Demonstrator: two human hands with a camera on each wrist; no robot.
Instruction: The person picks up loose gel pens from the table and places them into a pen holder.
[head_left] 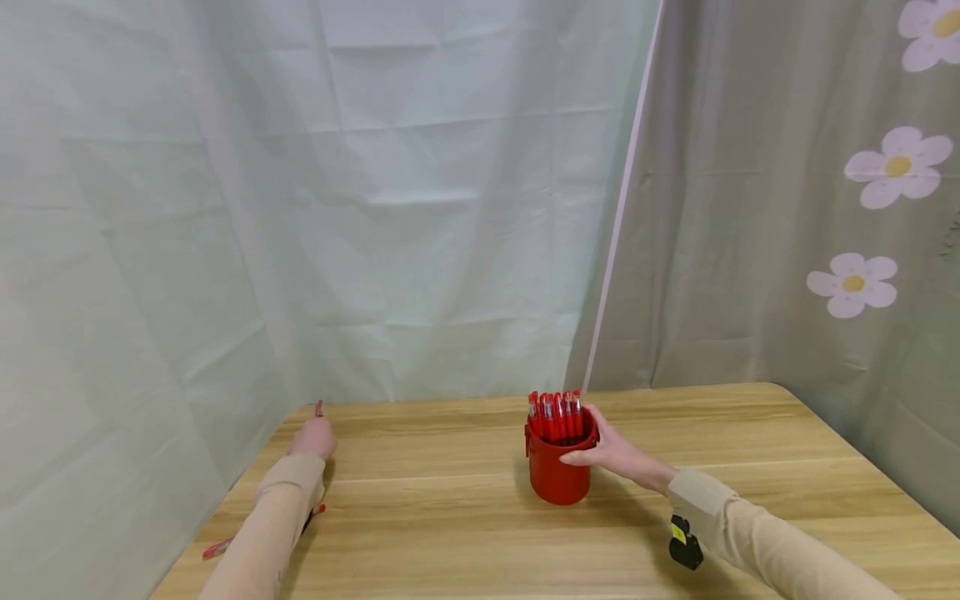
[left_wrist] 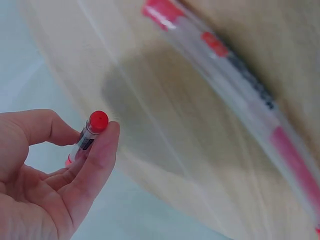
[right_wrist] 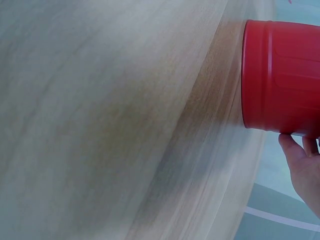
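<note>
At the table's left, my left hand (head_left: 312,437) pinches a red-capped pen (left_wrist: 88,136) between thumb and fingers; its red end (head_left: 319,407) shows above the hand in the head view. Another red pen (head_left: 219,547) lies on the table beneath my left forearm, partly covered by the sleeve; close up in the left wrist view it is a clear-barrelled pen (left_wrist: 240,92). My right hand (head_left: 617,454) grips the rim and side of a red bucket-shaped pen holder (head_left: 558,481), which stands upright. Several red pens (head_left: 557,417) stand in it, caps up.
The wooden table (head_left: 420,533) has a rounded far right corner. Behind it hang a pale curtain (head_left: 420,208) and a grey one with white flowers (head_left: 720,208). A black device (head_left: 684,546) with a yellow label sits at my right wrist.
</note>
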